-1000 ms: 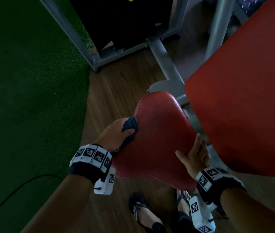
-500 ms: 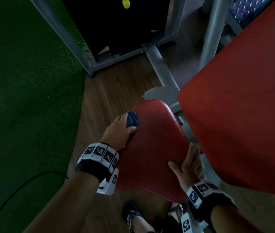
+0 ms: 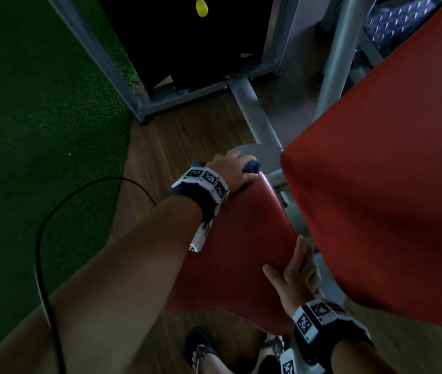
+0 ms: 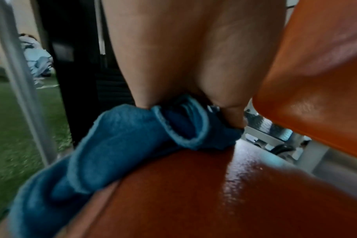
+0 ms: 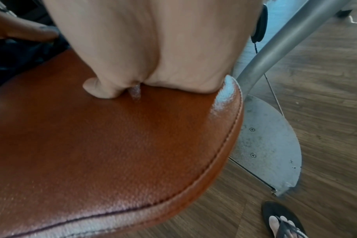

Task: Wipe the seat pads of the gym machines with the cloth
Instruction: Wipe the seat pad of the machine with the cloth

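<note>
Nearest to us, our right hand point(image 3: 296, 276) rests on the near right edge of the red seat pad point(image 3: 241, 252), thumb laid flat on the top leather and the other fingers point(image 3: 299, 249) stretched straight along the pad's side; its grip is wide and holds nothing. Below the pad we see our sandalled feet point(image 3: 203, 354) on the wooden floor point(image 3: 176, 141).

Farther along, our left forearm crosses the pad, and our left hand point(image 3: 230, 171) sits at the pad's far narrow tip. Its grip is closed round the blue cloth point(image 4: 132, 145), fingers curled over the bunched fabric. In the left wrist view the cloth lies under the fingertips, pressed against the pad's upper edge, while a loose fold trails down the pad's left side toward the wrist. From the head view only a dark wad of cloth shows just past the knuckles.

Beyond that stand the grey machine frame point(image 3: 252, 114), a large red back pad point(image 3: 390, 184) to the right, and green turf point(image 3: 39, 117) to the left with a black cable point(image 3: 44, 238).
</note>
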